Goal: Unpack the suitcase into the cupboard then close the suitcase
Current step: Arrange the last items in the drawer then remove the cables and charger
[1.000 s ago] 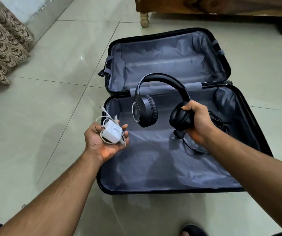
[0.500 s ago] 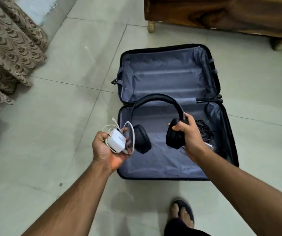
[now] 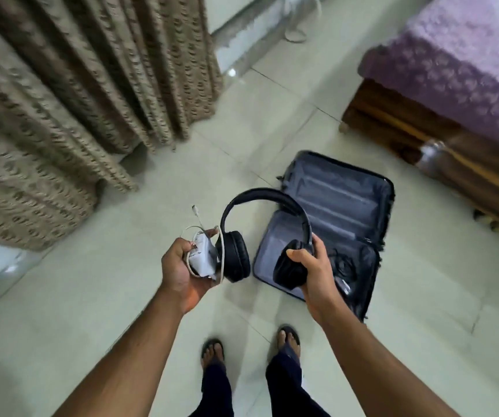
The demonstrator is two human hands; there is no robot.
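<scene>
Overhead, a standing person carries two items away from an open black suitcase (image 3: 326,233) that lies flat on the tiled floor (image 3: 91,296), just ahead of the right foot, between a patterned curtain (image 3: 61,100) and a wooden bed (image 3: 453,121). A dark cable bundle (image 3: 343,266) is left in the near half, so unpacking looks unfinished, and the open shell so close to the feet is a likely trip hazard. No cupboard is in view. Black over-ear headphones (image 3: 260,230) hang from the right hand (image 3: 311,266), whose fingers curl round one ear cup only; the free cup swings beside the left hand and could knock its load. The left hand (image 3: 182,269) cups a white charger (image 3: 201,257) with loosely curled fingers; the white charging cable (image 3: 203,224) loops out, its plug end sticking up, and may snag or slide free.
</scene>
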